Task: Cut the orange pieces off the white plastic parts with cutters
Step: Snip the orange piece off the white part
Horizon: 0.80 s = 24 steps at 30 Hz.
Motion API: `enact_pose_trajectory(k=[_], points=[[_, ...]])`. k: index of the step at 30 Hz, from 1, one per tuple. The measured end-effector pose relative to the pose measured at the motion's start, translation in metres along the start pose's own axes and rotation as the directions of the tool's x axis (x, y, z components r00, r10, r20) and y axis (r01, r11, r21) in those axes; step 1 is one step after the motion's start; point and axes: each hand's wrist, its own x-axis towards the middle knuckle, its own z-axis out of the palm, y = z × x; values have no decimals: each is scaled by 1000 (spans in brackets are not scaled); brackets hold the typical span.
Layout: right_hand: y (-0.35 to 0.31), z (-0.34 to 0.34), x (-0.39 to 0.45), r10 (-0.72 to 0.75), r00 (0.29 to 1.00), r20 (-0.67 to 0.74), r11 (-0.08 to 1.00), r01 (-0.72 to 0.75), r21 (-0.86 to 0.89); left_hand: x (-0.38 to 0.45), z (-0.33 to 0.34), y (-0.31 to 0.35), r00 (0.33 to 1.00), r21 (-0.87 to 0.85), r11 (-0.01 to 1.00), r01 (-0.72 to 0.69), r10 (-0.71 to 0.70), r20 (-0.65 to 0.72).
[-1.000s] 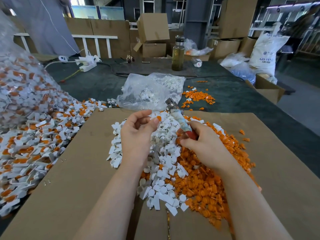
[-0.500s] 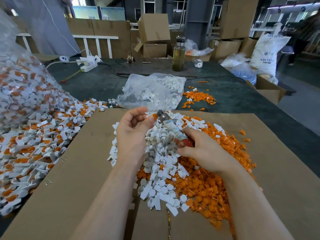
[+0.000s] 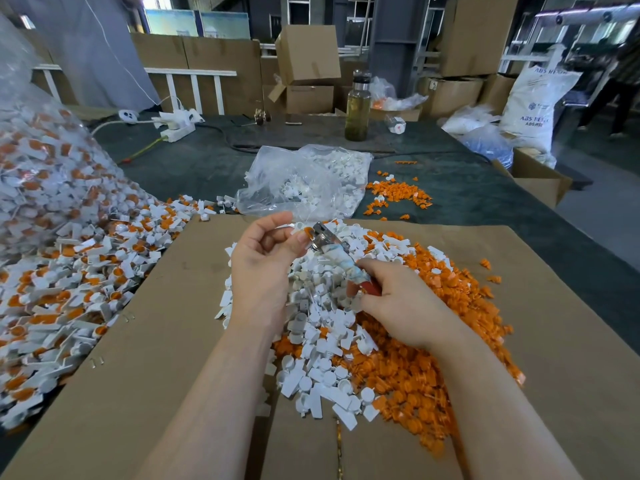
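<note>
The cutters (image 3: 330, 249) are being brought up against the orange-tipped white part (image 3: 304, 233), which is being pinched by the left hand (image 3: 263, 268).

My left hand (image 3: 263, 268) is raised palm-up, with thumb and curled fingers pinching a small white plastic part with an orange piece (image 3: 302, 233). My right hand (image 3: 398, 303) grips the red handles of the metal cutters (image 3: 337, 259), whose head points up-left and meets the pinched part. Both forearms are bare.
</note>
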Motion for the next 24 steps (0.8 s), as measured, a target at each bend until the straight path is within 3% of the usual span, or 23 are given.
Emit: enact_pose_trajectory(k=[8, 14, 19, 21, 24], points=[[-1, 2, 1, 2, 1000, -23, 997, -4, -81, 0, -2, 0, 997, -22, 996, 82, -82, -4], [-3, 7, 2, -23, 996, -91, 986, 8, -164, 5, -11, 4, 983, -74, 984, 160, -165, -79], [-1, 9, 1, -17, 999, -29, 988, 12, -156, 9, -17, 7, 980, -41, 984, 171, -174, -92], [1, 7, 1, 5, 998, -56, 983, -16, -183, 11, -23, 9, 962, -96, 978, 184, -199, -188], [6, 5, 3, 58, 986, -156, 973, -91, -211, 19, -41, 12, 850, -336, 920, 202, -334, -407]])
